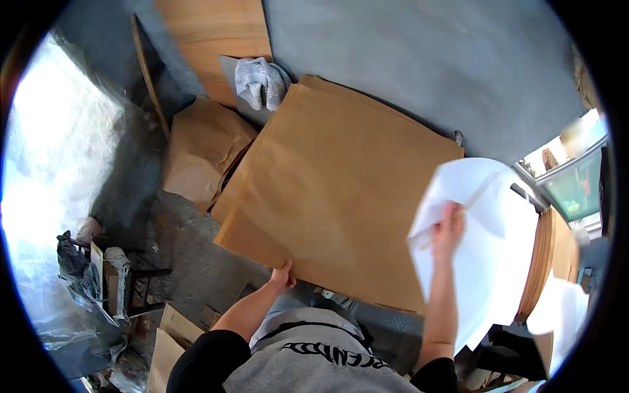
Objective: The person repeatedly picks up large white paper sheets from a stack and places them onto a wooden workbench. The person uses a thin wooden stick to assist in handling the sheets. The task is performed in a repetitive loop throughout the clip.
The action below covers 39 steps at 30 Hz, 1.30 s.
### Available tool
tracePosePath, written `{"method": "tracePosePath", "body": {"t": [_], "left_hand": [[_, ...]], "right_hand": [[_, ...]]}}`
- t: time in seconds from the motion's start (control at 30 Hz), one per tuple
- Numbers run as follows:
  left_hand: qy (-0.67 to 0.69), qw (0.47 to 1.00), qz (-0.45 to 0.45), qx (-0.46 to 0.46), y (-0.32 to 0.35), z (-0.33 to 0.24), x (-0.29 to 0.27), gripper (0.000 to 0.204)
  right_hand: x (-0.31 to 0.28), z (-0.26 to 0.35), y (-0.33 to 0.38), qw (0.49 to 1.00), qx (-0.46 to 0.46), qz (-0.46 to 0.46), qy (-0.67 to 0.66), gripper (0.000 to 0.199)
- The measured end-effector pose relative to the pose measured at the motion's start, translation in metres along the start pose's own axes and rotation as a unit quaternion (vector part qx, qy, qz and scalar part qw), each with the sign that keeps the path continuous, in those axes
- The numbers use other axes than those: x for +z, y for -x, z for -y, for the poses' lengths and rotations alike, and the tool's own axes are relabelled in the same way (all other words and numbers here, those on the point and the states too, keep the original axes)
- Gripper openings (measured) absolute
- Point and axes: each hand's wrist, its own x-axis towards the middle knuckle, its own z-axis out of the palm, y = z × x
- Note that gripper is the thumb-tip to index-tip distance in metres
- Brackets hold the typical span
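Observation:
A large stack of brown paper sheets (334, 177) lies in front of me. My left hand (284, 275) is closed on its near edge, thumb on top and the other fingers out of sight below. At the right, white paper (485, 262) curves over the stack's right side. My right hand (449, 229) is closed above this paper around a thin pale stick (481, 190), which slants up to the right and is blurred at its far end. Whether those fingers also pinch the white paper, I cannot tell.
A grey cloth (261, 82) rests behind the stack, near a wooden board (219, 39). Brown wrapping paper (203, 147) lies at the left, and a dark stool (141, 281) stands on the floor. Bundled brown sheets (540, 262) and a window (576, 180) are at the right.

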Motion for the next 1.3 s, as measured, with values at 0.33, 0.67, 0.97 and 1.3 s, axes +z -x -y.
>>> {"method": "tracePosePath", "body": {"t": [0.33, 0.67, 0.97, 1.3], "left_hand": [[0.012, 1.000, 0.011, 0.000, 0.017, 0.001, 0.010, 0.024], [0.007, 0.996, 0.069, -0.052, -0.009, 0.016, -0.015, 0.023], [-0.001, 0.998, 0.018, -0.064, 0.009, -0.002, -0.007, 0.026], [-0.029, 0.998, -0.031, -0.057, 0.000, -0.003, -0.011, 0.026]], "right_hand": [[0.206, -0.135, 0.153, 0.861, 0.064, 0.415, 0.288, 0.027], [0.237, -0.194, 0.236, 0.755, 0.084, 0.565, 0.322, 0.027], [0.137, -0.156, 0.181, 0.814, 0.336, 0.429, 0.202, 0.032], [-0.184, -0.127, 0.131, 0.925, 0.191, -0.314, 0.099, 0.021]]}}
